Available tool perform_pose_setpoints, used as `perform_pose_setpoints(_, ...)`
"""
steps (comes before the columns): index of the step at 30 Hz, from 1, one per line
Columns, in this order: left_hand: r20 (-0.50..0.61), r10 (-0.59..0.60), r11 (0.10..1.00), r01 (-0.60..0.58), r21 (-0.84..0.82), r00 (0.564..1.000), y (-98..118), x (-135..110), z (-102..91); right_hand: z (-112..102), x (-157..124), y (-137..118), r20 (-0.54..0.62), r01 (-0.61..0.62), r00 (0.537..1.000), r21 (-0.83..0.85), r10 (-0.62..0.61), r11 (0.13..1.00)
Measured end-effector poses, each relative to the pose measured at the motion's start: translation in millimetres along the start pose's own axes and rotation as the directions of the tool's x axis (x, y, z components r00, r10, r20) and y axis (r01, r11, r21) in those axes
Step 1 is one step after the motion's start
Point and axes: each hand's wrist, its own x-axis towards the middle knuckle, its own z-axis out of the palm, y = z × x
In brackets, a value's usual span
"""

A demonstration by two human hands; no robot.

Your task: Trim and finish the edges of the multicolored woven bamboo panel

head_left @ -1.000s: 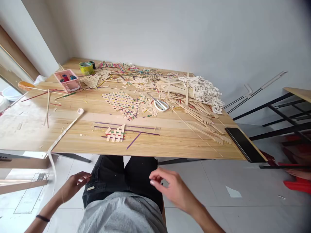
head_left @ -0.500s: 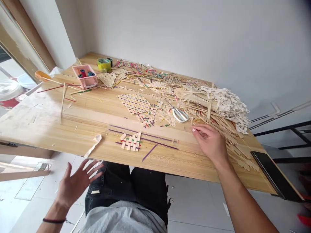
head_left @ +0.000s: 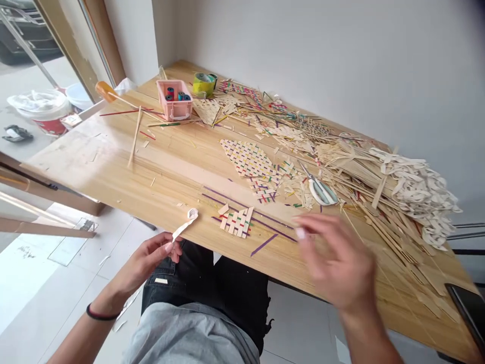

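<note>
My left hand, at the table's front edge, is closed on the loose tail of a white cloth ribbon. The ribbon's coiled end rests on the tabletop. My right hand is blurred above the table at the right, thumb and fingertips pinched together; whatever may be between them cannot be made out. Between the hands lies a small woven piece of pale strips crossed by purple, red and green ones. Long purple strips run behind and under it, and a short purple strip lies to its right.
Scissors with white handles lie beside a larger woven piece. A pile of pale strips and a white ribbon bundle fill the right. A pink basket of thread spools and yellow tape stand at the back.
My left hand has gone from spread fingers below the table edge to a pinch on the ribbon's tail. My right hand has shifted nearer to me. The view has turned left.
</note>
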Motion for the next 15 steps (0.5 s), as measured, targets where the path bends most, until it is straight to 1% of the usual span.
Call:
perform_pose_setpoints(1,0.000,-0.004,1.000,0.004,0.023,1.000,2,0,-0.4,13,6,-19,0.111,0.064,0.991,0.077,-0.072,0.995)
perform_pose_setpoints(2,0.002,-0.009,0.999,0.009,0.046,1.000,3,-1,-0.9,27,12,-37,0.197,0.115,0.969,0.160,-0.146,0.980)
perform_pose_setpoints(3,0.005,-0.013,0.998,0.013,0.068,1.000,5,-1,-1.5,42,19,-51,0.257,0.165,0.941,0.225,-0.222,0.960)
perform_pose_setpoints(4,0.009,-0.018,0.996,0.017,0.089,1.000,7,-1,-2.2,57,26,-62,0.307,0.190,0.914,0.252,-0.265,0.949)
perform_pose_setpoints(6,0.014,-0.024,0.992,0.022,0.123,1.000,12,-2,-4.1,84,41,-75,0.393,0.226,0.860,0.277,-0.325,0.934)
perform_pose_setpoints(8,0.019,-0.022,0.989,0.019,0.146,1.000,16,-4,-6.6,104,55,-80,0.454,0.250,0.815,0.286,-0.361,0.925)
perform_pose_setpoints(10,0.022,-0.015,0.987,0.011,0.163,1.000,18,-7,-9.4,115,65,-80,0.496,0.270,0.776,0.299,-0.390,0.915)
perform_pose_setpoints(12,0.019,-0.005,0.984,0.002,0.176,1.000,19,-9,-11.7,119,70,-81,0.518,0.282,0.750,0.312,-0.412,0.907)
perform_pose_setpoints(13,0.015,0.000,0.983,-0.002,0.183,1.000,19,-11,-12.4,120,71,-82,0.522,0.286,0.744,0.316,-0.418,0.905)
perform_pose_setpoints(15,0.009,0.008,0.979,-0.010,0.201,1.000,21,-14,-12.4,118,72,-83,0.509,0.300,0.747,0.314,-0.427,0.901)
